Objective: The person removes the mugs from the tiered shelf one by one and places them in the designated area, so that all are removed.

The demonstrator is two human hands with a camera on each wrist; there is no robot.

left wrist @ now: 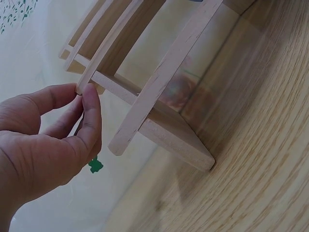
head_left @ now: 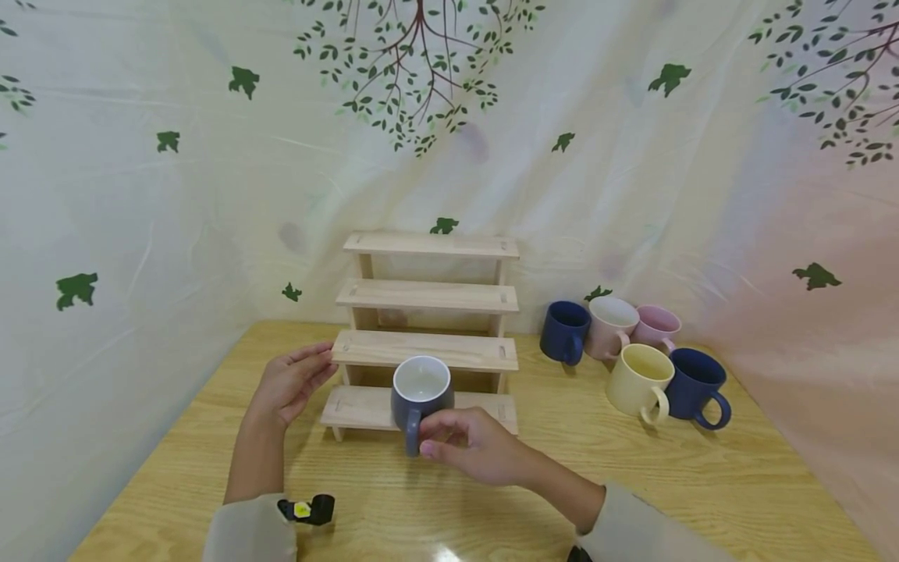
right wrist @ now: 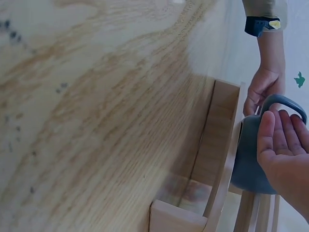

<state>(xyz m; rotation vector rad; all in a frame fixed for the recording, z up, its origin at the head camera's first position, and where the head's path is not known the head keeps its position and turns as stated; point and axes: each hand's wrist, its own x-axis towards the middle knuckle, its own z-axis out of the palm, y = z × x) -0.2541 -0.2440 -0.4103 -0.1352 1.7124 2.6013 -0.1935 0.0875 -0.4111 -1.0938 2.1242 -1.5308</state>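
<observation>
A grey-blue mug (head_left: 403, 410) with a white inside is upright at the lowest step of a pale wooden four-step rack (head_left: 421, 350), its handle pointing to the front. My right hand (head_left: 477, 449) holds the mug by its handle, thumb and forefinger at the loop. In the right wrist view the mug (right wrist: 251, 159) has its base right at the step's board. On the rack's left side, my left hand (head_left: 295, 382) pinches the end of the second step up. The left wrist view shows thumb and fingertips (left wrist: 90, 96) on that board end.
Right of the rack stand several mugs: a dark blue one (head_left: 562, 332), a pale pink one (head_left: 607, 328), a pink one (head_left: 659, 321), a yellow one (head_left: 635, 378) and another dark blue one (head_left: 691, 382). Behind the wooden table (head_left: 393, 515) hangs a leaf-patterned cloth (head_left: 211, 211).
</observation>
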